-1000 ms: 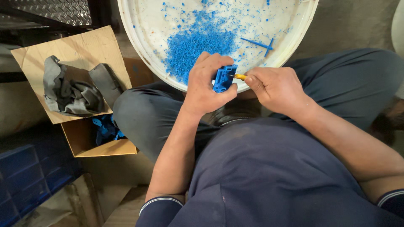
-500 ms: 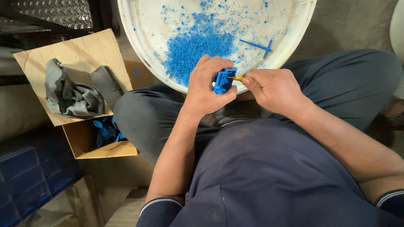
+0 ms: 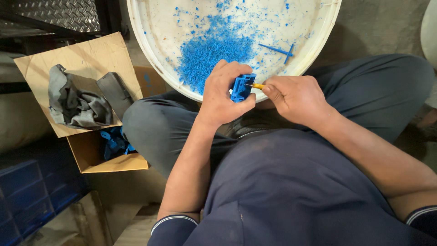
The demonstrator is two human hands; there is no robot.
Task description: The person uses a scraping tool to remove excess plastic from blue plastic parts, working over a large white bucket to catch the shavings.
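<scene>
Much trimming looks done, judging by blue shavings [image 3: 211, 52] heaped in the white tub [image 3: 145, 54], while left hand [image 3: 223, 95] fingers clamp the blue plastic part [image 3: 240, 88] above its rim and right hand [image 3: 296, 98] fingers pinch a yellow-handled blade [image 3: 256, 85] against it.

Both hands meet close above the near rim of a wide white basin [image 3: 136, 36], leaving almost no gap between them. Ahead, a heap of blue shavings [image 3: 211, 52] covers the basin's middle; its far and right floor is barer. To the left, a raised knee [image 3: 154, 123] and an open cardboard box [image 3: 86, 157] block sideways passage.
</scene>
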